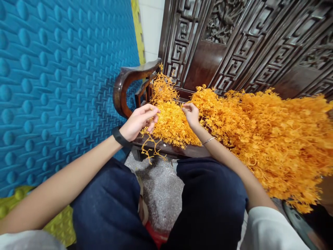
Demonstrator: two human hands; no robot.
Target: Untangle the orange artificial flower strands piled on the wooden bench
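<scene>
A big heap of orange plastic flower sprigs [273,139] lies along the seat of a dark carved wooden bench [208,59]. My left hand [139,121], with a black band on the wrist, is pinched on an orange sprig [151,146] whose bare stems dangle over the bench's front edge. My right hand [191,114], with a thin bracelet on the wrist, has its fingers closed on sprigs in the smaller pile [170,121] at the bench's left end.
A blue embossed foam mat [57,80] covers the wall at left, with a yellow-green mat [59,225] below it. The bench's curved armrest [127,83] stands beside my left hand. Speckled grey floor [161,187] shows between my knees.
</scene>
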